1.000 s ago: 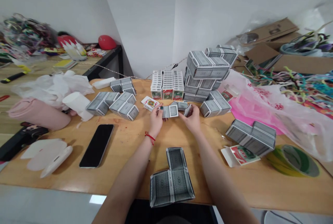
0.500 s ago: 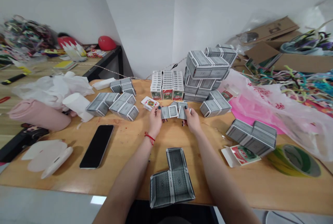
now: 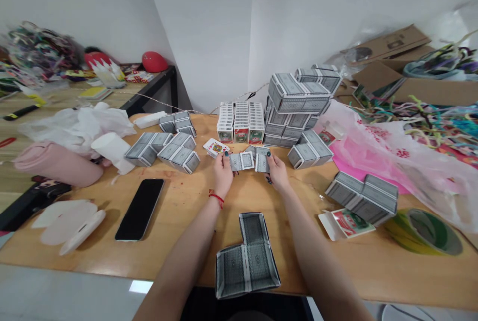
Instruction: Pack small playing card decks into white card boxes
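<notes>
My left hand (image 3: 223, 174) pinches the left end of a grey-backed folded card piece (image 3: 242, 160) at the middle of the wooden table (image 3: 179, 211). My right hand (image 3: 277, 172) grips a second folded card piece (image 3: 262, 160) and presses it against the first one's right end. Both hands are closed on the pieces. A face-up playing card (image 3: 215, 147) lies just left of my left hand. An L-shaped block of joined card cubes (image 3: 247, 256) sits at the near table edge between my forearms.
Card cube blocks lie at the left (image 3: 163, 148) and right (image 3: 363, 196), with a tall stack (image 3: 295, 107) and boxed decks (image 3: 241, 122) behind. A black phone (image 3: 139, 208), white plastic bags (image 3: 74, 124), pink bag (image 3: 377, 157), open card box (image 3: 345, 222) and tape roll (image 3: 423, 231) surround.
My right hand has brought its folded card piece leftward and joined it to the piece in my left hand; one second ago the two pieces were apart.
</notes>
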The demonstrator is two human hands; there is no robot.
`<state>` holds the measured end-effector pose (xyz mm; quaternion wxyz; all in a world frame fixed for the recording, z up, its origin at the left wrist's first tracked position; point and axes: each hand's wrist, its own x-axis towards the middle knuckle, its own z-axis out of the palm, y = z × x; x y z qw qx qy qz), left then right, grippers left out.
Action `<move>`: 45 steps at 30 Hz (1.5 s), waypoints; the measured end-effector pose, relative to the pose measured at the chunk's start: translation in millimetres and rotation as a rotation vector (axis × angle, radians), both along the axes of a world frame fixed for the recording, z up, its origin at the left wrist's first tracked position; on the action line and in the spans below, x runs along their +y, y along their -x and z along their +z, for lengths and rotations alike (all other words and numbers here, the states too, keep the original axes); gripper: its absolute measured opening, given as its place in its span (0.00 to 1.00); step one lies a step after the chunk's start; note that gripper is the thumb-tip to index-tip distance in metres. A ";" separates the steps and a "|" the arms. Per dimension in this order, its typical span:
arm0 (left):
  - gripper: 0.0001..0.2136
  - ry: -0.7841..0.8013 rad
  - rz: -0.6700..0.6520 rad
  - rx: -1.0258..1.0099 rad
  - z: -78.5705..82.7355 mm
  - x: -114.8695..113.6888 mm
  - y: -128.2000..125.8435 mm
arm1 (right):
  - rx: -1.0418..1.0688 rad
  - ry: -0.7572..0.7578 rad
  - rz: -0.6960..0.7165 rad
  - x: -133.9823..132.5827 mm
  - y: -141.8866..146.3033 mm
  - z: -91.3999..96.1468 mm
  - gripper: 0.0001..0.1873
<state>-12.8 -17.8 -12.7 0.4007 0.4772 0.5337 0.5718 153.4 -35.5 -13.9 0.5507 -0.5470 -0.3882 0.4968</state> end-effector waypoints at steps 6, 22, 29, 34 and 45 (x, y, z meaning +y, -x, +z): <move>0.15 -0.001 -0.015 -0.010 -4.7 1.6 -0.2 | -0.018 -0.034 0.037 -1.0 1.0 3.8 0.18; 0.14 -0.003 0.046 -0.001 -0.2 0.8 1.2 | 0.114 -0.090 0.175 -2.3 -2.4 3.0 0.17; 0.15 -0.039 -0.126 -0.010 3.0 -2.9 0.3 | 0.185 -0.094 0.124 0.3 -3.0 1.7 0.16; 0.16 -0.044 -0.119 -0.050 2.0 -1.8 -0.1 | 0.218 -0.102 0.079 0.2 -2.8 3.6 0.21; 0.14 -0.015 -0.161 -0.052 4.3 -3.6 -0.5 | 0.209 -0.093 0.087 -1.0 -2.9 6.2 0.21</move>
